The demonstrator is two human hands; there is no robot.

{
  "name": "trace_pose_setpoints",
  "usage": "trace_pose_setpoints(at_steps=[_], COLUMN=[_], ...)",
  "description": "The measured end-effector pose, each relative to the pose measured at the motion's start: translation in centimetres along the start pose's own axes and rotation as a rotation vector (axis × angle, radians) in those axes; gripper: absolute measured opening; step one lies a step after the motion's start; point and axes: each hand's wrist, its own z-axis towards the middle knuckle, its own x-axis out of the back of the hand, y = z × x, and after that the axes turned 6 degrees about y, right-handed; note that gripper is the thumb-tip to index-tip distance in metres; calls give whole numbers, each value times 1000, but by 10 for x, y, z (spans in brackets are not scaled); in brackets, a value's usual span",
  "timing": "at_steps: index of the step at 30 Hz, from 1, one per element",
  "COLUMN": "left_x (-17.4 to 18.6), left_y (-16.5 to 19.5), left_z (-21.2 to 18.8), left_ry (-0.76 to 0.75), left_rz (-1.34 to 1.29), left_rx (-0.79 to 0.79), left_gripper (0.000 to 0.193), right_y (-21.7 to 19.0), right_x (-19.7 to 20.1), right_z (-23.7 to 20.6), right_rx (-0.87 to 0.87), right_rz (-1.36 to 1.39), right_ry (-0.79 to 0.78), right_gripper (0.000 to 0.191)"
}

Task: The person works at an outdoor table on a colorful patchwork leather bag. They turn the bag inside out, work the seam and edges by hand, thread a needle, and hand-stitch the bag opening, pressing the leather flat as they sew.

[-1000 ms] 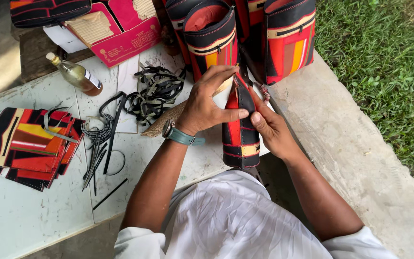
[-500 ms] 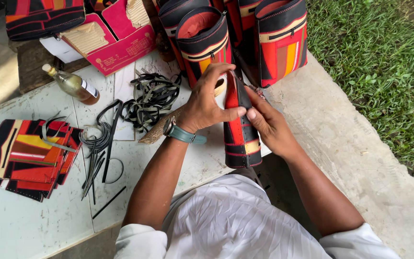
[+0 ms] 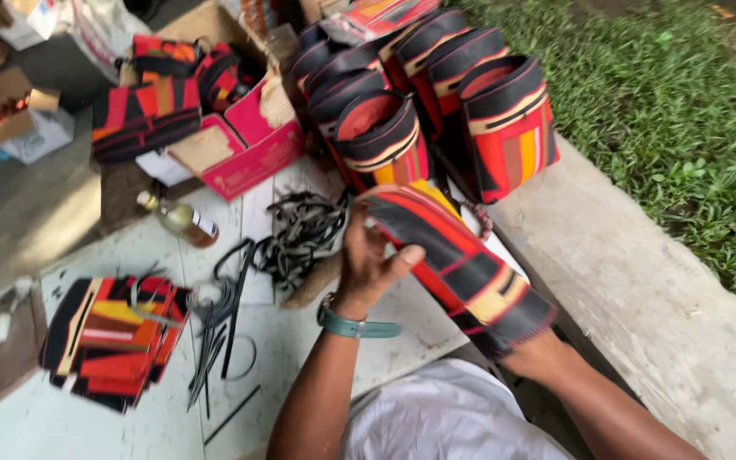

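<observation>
Gripping a striped red-and-black woven pouch [image 3: 457, 264], the left hand [image 3: 366, 268] clasps its top; the right hand sits hidden inside, beside a pink cardboard box [image 3: 253, 145] on the desk [image 3: 27, 422].

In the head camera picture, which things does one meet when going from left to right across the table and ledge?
Stack of patterned pieces → glass bottle → black straps → left hand → patterned pouch → grass.
</observation>
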Motion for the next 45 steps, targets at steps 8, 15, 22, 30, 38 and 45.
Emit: trace_pose_setpoints(at_steps=[8,15,22,30,38,45], left_x=[-36,-29,-58,-59,-66,-77], left_y=[-6,2,1,13,33,34], left_z=[-16,-18,-17,-16,-16,-20], left_ry=[15,-78,-5,11,-27,70], left_rz=[88,100,80,237,421,549], left_rx=[-72,58,-195,-172,-273,-341], left_gripper=[88,84,98,97,106,115], right_y=[-15,19,21,-1,26,-2], right_x=[-29,-35,-47,-23,-27,-11], right_z=[46,36,55,49,35,41], right_rx=[-138,-243,-242,-207,-246,-342], right_rz=[571,749,1039,557,520,853], right_ry=[27,107,233,145,199,183], right_gripper=[47,50,52,46,49,56])
